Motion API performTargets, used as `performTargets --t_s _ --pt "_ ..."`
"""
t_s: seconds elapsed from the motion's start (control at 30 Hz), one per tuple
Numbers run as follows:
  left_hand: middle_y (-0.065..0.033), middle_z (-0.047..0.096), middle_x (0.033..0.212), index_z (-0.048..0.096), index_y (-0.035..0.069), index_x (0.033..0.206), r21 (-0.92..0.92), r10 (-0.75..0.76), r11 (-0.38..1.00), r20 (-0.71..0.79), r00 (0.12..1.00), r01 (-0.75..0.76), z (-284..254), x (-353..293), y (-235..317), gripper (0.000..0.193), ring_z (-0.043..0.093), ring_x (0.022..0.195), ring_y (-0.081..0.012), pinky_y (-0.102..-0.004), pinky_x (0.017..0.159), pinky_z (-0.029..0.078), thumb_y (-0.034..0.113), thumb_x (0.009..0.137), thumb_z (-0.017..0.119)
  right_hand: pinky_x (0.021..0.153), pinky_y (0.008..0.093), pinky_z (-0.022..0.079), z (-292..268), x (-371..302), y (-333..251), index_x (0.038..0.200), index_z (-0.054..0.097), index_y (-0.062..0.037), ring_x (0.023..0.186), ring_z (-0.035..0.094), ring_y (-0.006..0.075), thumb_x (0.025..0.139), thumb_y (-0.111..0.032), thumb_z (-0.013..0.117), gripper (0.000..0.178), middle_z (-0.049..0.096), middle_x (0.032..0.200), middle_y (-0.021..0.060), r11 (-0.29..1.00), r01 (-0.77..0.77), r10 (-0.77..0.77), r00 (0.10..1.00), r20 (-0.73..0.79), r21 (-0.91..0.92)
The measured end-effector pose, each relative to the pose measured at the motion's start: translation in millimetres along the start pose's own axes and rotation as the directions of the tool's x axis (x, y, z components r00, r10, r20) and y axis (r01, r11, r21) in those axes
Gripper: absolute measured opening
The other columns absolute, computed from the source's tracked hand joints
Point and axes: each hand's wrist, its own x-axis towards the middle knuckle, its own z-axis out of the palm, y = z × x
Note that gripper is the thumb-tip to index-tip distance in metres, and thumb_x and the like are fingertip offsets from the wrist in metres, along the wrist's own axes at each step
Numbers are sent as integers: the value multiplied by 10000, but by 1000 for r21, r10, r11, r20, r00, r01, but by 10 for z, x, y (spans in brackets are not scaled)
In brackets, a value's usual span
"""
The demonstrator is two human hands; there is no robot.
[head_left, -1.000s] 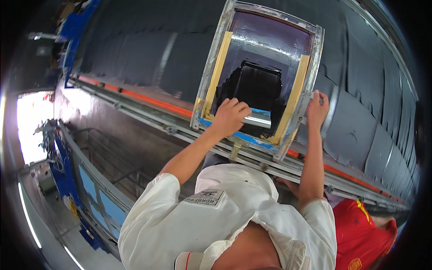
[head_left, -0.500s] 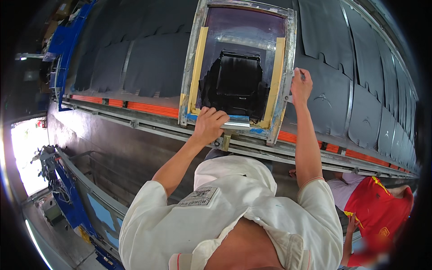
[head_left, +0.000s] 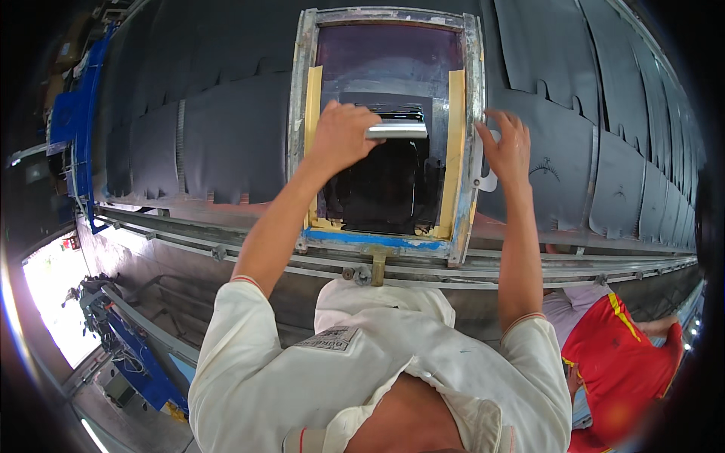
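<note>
A metal-framed printing screen (head_left: 302, 113) with yellow tape along its sides and blue tape on its near edge lies on a long table covered with dark grey fabric pieces (head_left: 219, 136). My left hand (head_left: 341, 137) is closed on a squeegee with a shiny metal handle (head_left: 398, 130), held across the middle of the screen above a black inked patch (head_left: 385, 189). My right hand (head_left: 507, 147) rests on the frame's right rail, fingers spread over it.
Metal rails (head_left: 529, 266) run along the table's near edge. Another person in a red shirt (head_left: 623, 355) is at the lower right. Blue machinery (head_left: 128, 355) stands at the lower left, and more dark fabric pieces (head_left: 612, 174) lie to the right.
My left hand has pushed the squeegee from the screen's near edge to its middle. My right hand stayed on the right rail. The view has tilted so the frame sits square.
</note>
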Motion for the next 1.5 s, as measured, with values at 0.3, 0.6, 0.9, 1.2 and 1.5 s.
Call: performTargets --t_s 0.3,0.6,0.9,1.2,1.5 --pt "-74 733 863 732 130 885 -46 -84 995 142 986 92 76 513 -187 250 688 902 -311 -453 836 454 338 788 830 869 491 537 517 768 -866 1054 734 -46 973 694 398 855 -305 811 335 745 942 192 948 313 -195 706 681 -54" --pt "-45 682 810 699 146 838 -101 -24 994 89 996 33 310 -447 434 218 667 832 -268 -444 785 425 293 756 837 832 463 506 281 -338 -889 926 719 -91 831 714 358 797 -234 821 218 724 800 163 930 364 -250 724 643 -48" --pt "-74 745 874 744 147 892 -4 -26 1000 113 993 27 180 442 55 230 708 888 -286 -451 836 448 330 780 829 800 496 552 335 567 -766 1072 733 -77 898 708 424 827 -248 832 315 731 886 223 965 252 -140 738 660 -76" --pt "-79 743 830 744 144 867 -74 -88 992 134 987 99 258 756 -169 238 709 871 -298 -448 842 447 346 783 837 812 503 544 508 949 -677 1076 740 -50 926 697 433 824 -214 834 315 737 940 229 988 153 -90 719 689 -31" --pt "-23 699 822 739 174 867 -98 -53 993 108 993 64 291 -542 525 188 672 842 -243 -409 823 421 268 744 845 854 500 552 227 -384 -968 1071 714 -62 926 714 399 821 -266 842 347 739 917 203 974 220 -105 631 769 -47"
